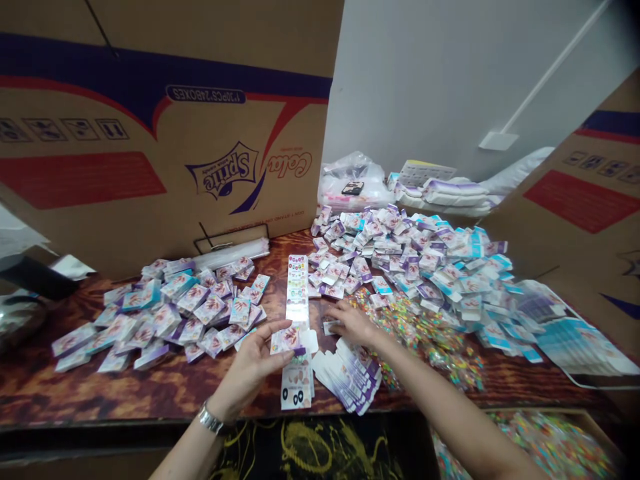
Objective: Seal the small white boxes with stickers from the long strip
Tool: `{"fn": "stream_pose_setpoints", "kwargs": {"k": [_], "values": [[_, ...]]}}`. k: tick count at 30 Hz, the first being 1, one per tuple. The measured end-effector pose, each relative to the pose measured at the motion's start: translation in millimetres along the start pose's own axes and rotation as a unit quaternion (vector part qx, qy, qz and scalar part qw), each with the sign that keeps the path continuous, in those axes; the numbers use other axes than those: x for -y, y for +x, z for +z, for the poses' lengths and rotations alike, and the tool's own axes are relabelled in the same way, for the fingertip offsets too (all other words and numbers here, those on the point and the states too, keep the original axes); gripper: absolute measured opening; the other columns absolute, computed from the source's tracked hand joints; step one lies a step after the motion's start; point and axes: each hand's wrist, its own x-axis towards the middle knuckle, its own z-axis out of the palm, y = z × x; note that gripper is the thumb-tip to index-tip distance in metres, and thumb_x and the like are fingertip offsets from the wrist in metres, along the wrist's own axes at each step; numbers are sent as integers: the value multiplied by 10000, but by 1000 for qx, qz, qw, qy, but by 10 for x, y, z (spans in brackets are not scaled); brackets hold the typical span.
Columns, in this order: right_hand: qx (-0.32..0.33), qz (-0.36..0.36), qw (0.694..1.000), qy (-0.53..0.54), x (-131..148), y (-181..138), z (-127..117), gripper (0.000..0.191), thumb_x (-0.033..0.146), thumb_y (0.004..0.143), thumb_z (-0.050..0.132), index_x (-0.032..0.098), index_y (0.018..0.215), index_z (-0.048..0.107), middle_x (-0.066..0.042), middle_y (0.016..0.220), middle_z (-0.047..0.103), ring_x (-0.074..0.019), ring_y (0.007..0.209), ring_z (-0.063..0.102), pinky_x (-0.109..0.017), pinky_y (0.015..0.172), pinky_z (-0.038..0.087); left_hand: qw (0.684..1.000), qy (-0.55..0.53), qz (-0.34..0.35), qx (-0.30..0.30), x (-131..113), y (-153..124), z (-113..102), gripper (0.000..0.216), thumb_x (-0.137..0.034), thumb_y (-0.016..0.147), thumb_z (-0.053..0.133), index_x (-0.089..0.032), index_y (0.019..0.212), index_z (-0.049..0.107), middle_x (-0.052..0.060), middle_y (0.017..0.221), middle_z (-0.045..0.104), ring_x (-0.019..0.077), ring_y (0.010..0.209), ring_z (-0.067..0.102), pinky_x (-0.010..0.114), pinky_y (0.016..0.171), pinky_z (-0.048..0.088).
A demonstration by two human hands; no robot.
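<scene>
My left hand (255, 363), a watch on its wrist, is closed on a small purple-and-white box (289, 339) held over the table's front edge. My right hand (350, 323) lies palm down on the dark wooden table (150, 387), its fingertips pressed on a small white piece (330, 327) beside a spread of tiny colourful packets (430, 333). A fanned stack of flat, unfolded boxes (350, 377) lies just below my right hand. A printed card strip (297, 287) stretches away from me between the hands.
A heap of finished small boxes (165, 313) lies at the left, a larger heap (420, 260) at the right. Big cardboard cartons (150, 133) stand behind and at the right (585, 207). Plastic bags (350, 177) and flat sheets (575, 333) lie beyond.
</scene>
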Motion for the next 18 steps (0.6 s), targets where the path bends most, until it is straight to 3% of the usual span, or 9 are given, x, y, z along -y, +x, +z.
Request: {"fn": "stream_pose_setpoints", "kwargs": {"k": [3,6,9,12,15,18], "values": [[9,8,1000,-12,16,-25,19,216,177,762,593,214,971,634,-52,1033,586,-181,909,546,-272,760,414,1000,24,9,-8,25,-23,15,446,-266,689,731,-179,1095,569,90,1205,563,219,1062,559,348,911,453],[17,21,1000,-8,45,-21,-2,70,222,781,595,192,836,626,-36,909,615,-161,794,561,-256,698,411,999,49,10,6,40,-45,13,415,-300,730,695,-177,1102,556,95,1145,604,214,1021,578,351,882,468],[23,36,999,12,78,-20,-71,132,311,785,615,186,743,605,10,673,594,-132,619,535,-228,597,383,995,93,22,13,42,-53,-10,426,-313,731,688,-169,1106,546,104,1146,603,226,1044,567,371,902,455],[14,40,998,44,151,-50,-198,169,352,820,576,189,857,602,28,658,597,-119,587,531,-212,561,368,986,158,58,4,43,-40,-34,493,-332,743,664,-181,1185,506,110,1245,537,243,1138,511,401,962,410],[-23,41,991,124,326,-111,-390,321,369,841,553,198,1112,539,27,731,620,-118,610,551,-211,563,381,955,271,121,-15,73,-13,-42,494,-343,795,592,-212,1254,461,110,1256,506,248,1183,463,442,1007,350],[-55,25,979,197,599,-171,-609,267,390,864,520,196,1032,592,7,772,631,-120,634,558,-216,571,395,908,382,167,-30,137,15,-30,437,-327,821,562,-229,1237,468,105,1155,527,248,1104,498,457,968,376]]}}
